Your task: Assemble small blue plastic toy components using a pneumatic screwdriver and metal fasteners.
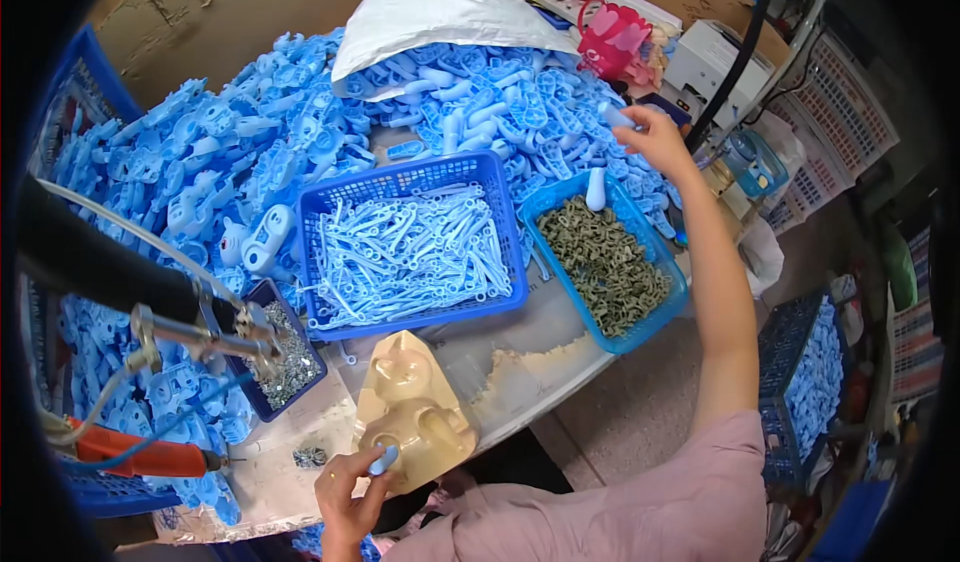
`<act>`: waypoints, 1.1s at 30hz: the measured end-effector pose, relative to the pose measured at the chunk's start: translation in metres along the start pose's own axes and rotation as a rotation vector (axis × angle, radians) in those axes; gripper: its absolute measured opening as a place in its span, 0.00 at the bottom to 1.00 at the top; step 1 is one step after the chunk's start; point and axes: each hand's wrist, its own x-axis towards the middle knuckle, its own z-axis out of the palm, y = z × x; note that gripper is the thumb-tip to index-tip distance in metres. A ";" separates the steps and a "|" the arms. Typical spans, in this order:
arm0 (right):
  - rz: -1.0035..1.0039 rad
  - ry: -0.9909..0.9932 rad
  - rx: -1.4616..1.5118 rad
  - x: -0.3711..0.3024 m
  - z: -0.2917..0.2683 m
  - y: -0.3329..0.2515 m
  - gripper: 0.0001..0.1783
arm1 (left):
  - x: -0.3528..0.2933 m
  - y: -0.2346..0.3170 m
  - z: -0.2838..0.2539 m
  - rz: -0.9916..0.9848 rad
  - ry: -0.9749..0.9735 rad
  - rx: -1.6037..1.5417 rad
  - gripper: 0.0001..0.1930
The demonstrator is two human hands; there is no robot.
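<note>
At the front edge of the table my left hand (348, 497) is closed, pinching a small rounded light-blue plastic piece (383, 460) between thumb and finger. This piece is over the lower end of a tan moulded fixture (440, 387) with shaped hollows. My right arm reaches out to the far right, where my right hand (655, 144) has its fingers closed on a light-blue plastic piece (615, 116) at the edge of a heap of rounded blue shells (490, 112). Below that hand, another smooth light-blue piece (596, 190) lies on a turquoise basket (625, 342) full of small dull metal parts.
A blue basket (420, 320) of thin light-blue looped sticks stands mid-table. Blue mouldings (200, 152) pile up at left. Beside a small tray (285, 402) of screws are a metal clamp arm (200, 337) and an orange power screwdriver (140, 454). A white sack (440, 12) lies behind.
</note>
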 end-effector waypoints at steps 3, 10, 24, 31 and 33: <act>0.240 0.003 0.208 -0.010 0.008 0.022 0.24 | 0.000 0.002 0.002 -0.017 -0.033 -0.027 0.16; 0.209 -0.017 -0.313 -0.012 0.018 0.012 0.27 | -0.004 0.012 0.003 0.017 0.015 -0.009 0.16; 0.156 0.160 0.200 -0.033 0.034 -0.006 0.12 | -0.019 0.017 0.006 0.041 0.023 0.008 0.16; -0.032 0.208 0.463 -0.059 0.050 -0.010 0.13 | -0.019 0.019 0.006 0.093 0.052 0.040 0.17; 0.018 0.204 0.517 -0.061 0.053 -0.009 0.13 | -0.018 0.018 0.006 0.130 0.078 0.038 0.18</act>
